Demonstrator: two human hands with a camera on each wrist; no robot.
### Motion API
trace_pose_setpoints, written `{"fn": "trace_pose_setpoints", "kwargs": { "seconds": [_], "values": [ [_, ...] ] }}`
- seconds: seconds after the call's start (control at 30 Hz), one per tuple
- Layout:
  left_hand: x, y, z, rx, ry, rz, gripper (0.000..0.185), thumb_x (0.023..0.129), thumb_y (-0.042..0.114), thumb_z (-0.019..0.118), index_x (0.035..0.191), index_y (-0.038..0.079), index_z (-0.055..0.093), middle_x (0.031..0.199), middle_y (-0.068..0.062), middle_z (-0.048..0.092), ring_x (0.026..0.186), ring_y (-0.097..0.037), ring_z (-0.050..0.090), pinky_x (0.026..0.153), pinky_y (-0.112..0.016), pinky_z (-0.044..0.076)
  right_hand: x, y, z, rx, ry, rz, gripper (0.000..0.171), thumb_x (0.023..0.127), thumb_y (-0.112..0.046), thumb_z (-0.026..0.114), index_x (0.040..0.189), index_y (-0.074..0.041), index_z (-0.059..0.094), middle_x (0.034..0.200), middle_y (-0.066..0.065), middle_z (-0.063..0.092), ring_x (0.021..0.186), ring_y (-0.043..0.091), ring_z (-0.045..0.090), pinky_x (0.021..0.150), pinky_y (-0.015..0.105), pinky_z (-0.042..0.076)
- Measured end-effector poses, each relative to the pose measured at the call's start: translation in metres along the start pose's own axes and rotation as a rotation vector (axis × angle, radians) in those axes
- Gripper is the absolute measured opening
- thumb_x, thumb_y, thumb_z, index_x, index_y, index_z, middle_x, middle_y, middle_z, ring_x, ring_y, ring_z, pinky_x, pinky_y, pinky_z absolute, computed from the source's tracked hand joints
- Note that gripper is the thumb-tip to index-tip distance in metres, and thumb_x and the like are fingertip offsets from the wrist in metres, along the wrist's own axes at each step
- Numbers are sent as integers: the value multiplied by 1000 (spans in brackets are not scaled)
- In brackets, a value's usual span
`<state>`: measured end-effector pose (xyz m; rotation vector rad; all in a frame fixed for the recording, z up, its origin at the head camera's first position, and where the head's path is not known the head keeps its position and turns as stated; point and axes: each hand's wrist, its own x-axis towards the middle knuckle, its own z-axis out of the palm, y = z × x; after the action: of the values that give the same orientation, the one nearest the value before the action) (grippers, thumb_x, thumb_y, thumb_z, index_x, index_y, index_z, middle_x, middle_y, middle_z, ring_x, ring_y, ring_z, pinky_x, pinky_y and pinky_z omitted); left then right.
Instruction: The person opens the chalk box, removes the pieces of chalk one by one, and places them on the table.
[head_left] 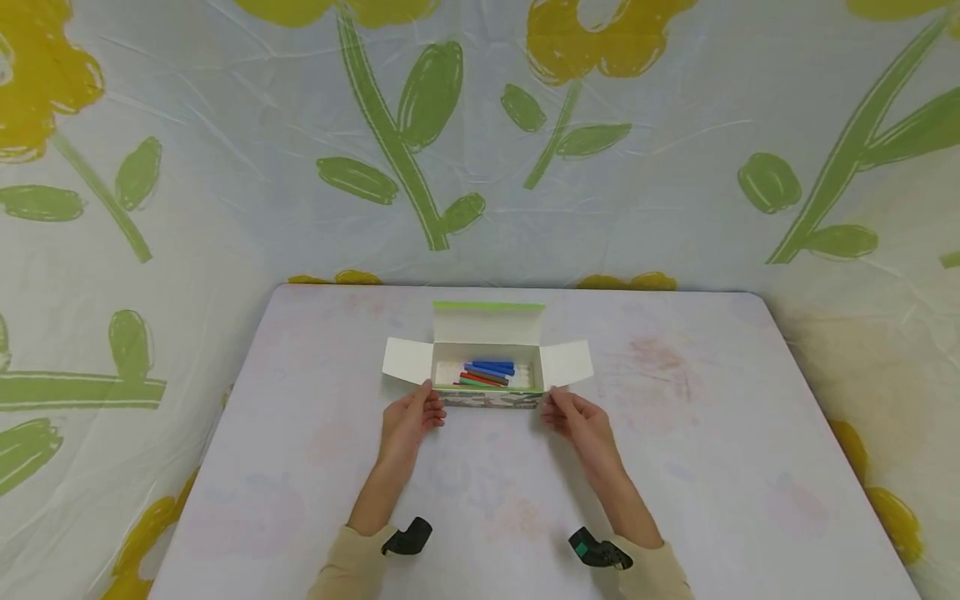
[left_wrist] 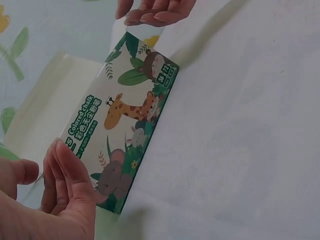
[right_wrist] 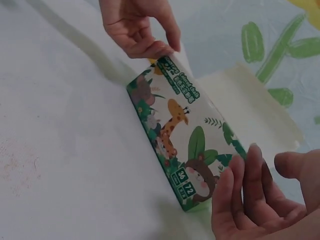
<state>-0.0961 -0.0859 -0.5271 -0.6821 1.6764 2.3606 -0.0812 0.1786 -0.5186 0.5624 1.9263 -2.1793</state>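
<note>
White table (head_left: 675,467): open chalk box (head_left: 487,398) between both grips, left hand (head_left: 408,419), right hand (head_left: 581,423), fingers straight.

— Hidden inside the chalk box (head_left: 487,367)?
— Lower ends of the chalk sticks (head_left: 487,372), behind its front wall; exact count too small to tell.
— Beside the box?
— Left hand (left_wrist: 47,200) cut off by the wrist view's edge; small print unreadable.
</note>
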Motion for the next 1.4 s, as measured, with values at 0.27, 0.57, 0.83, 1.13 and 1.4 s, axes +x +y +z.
{"fn": "trace_pose_setpoints", "kwargs": {
  "seconds": [0.27, 0.57, 0.83, 1.13, 1.4],
  "values": [
    [0, -8, 7, 3, -48, -9, 43, 101, 30, 68, 110, -13, 66, 84, -7, 69, 70, -12, 65, 65, -21, 54, -8, -14, 9, -165, -147, -86, 39, 103, -28, 66, 117, 9, 66, 109, 24, 69, 93, 20, 71, 86, 30, 59],
    [1, -12, 9, 7, -79, 1, 48, 104, 33, 64, 112, -14, 68, 91, -12, 74, 73, -13, 69, 69, -23, 58, 2, -28, 19, -278, -232, -279, 31, 103, -22, 66, 115, 7, 68, 100, 22, 72, 88, 20, 69, 85, 35, 60],
    [4, -13, 10, -13, -88, -5, 47, 105, 30, 61, 113, -16, 66, 90, -10, 74, 77, -13, 70, 72, -23, 58, 21, -40, 35, -442, -262, -484, 28, 104, -20, 65, 117, 4, 68, 104, 23, 71, 93, 33, 70, 84, 30, 59],
    [6, -14, 10, -31, -102, -2, 45, 106, 28, 60, 112, -16, 67, 90, -11, 74, 78, -14, 71, 72, -23, 59, 42, -43, 62, -618, -275, -621, 19, 99, -9, 69, 113, 4, 70, 103, 14, 73, 96, 29, 69, 87, 46, 59],
    [7, -14, 11, -30, -108, 18, 48, 105, 31, 63, 111, -16, 67, 87, -9, 74, 74, -12, 69, 70, -23, 58, 63, -32, 72, -789, -326, -648, 19, 97, -2, 69, 113, 8, 68, 106, 18, 72, 96, 31, 69, 86, 45, 58]
  ]
}}
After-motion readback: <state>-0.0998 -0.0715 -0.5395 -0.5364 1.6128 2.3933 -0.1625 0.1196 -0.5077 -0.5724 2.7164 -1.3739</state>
